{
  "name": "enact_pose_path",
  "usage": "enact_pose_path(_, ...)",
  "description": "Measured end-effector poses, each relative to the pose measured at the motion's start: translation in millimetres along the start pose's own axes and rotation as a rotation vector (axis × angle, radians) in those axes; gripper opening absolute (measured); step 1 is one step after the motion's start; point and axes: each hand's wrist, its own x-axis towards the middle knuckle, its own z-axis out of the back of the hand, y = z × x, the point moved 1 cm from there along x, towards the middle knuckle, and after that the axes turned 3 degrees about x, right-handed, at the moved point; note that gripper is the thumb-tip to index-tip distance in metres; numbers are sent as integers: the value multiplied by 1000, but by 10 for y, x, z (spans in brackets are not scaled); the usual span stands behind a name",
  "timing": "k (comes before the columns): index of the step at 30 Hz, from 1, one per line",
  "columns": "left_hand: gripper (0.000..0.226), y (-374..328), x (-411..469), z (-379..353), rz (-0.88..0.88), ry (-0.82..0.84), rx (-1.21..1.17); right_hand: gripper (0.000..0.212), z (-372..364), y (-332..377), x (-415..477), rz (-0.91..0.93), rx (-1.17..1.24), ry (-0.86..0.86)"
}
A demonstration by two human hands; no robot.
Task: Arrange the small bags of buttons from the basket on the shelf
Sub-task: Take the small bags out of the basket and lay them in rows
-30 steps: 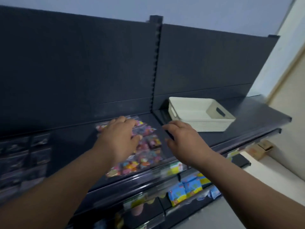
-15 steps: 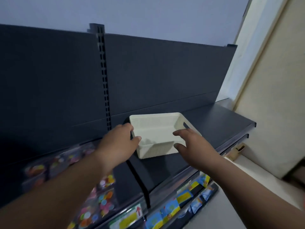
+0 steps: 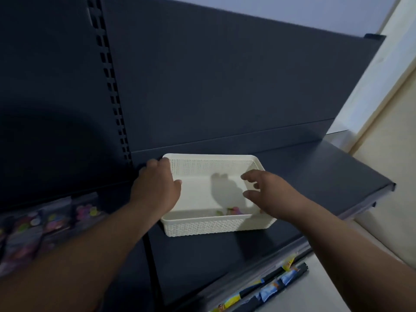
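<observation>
Basket: The white perforated basket (image 3: pixel 209 226) sat on the dark shelf (image 3: pixel 315 176), close to the back panel (image 3: pixel 225 86) and just right of the slotted upright (image 3: pixel 110 86).
Left hand: The left hand (image 3: pixel 157 188) gripped the basket's left wall, thumb inside and fingers curled over the outside near the far corner.
Right hand: The right hand (image 3: pixel 272 194) hovered over the right half of the basket, fingers apart and loosely bent, holding nothing.
Task's thing: A patch of colour lay against the inside of the near wall, below the right hand. It was probably a small bag of buttons (image 3: pixel 231 211), but the wall hid too much to tell how many.
Already out: The laid-out bags (image 3: pixel 54 221) lay in rows on the shelf's left section, blurred and well apart from the basket.
Below: Blue and yellow packets (image 3: pixel 270 287) showed on a lower shelf.
Step in hand: By my reading, this was a reach into the basket for what was left.
Doing it well: The left hand should steady the light basket so it neither slides nor tips. The right hand should drop towards the near wall, not the middle, and pinch the bag by an edge, since such film looks slippery. The bag then belongs flat beside the rows, not overlapping them.
</observation>
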Motion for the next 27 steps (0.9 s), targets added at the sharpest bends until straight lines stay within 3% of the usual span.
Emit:
enact_pose_path(3, 43, -36, 60, -108, 105, 24, 38, 43, -14, -144, 277, 40, -2, 145)
enact_pose_path(7, 63, -93, 54, -165, 133, -70, -38, 43, 32, -234, 558, 94, 5, 288)
enact_pose_path(12, 57, -145, -46, -152, 119, -209, -95, 37, 63, -217, 718, 125, -13, 392)
enact_pose_path(20, 55, -222, -93, -159, 141, -286, -134, 24, 18, -8, 728, 137, -608, 593)
enact_pose_path(22, 56, -222, -79, -171, 145, -289, -133, 27, 10, 14, 722, 55, -455, 682)
enact_pose_path(25, 56, -193, -62, -194, 171, -278, -130, 29, 56, -8, 749, -96, 15, 716)
enact_pose_path(27, 57, -162, -52, -214, 184, -264, -113, 25, 115, -21, 776, -24, -55, 625)
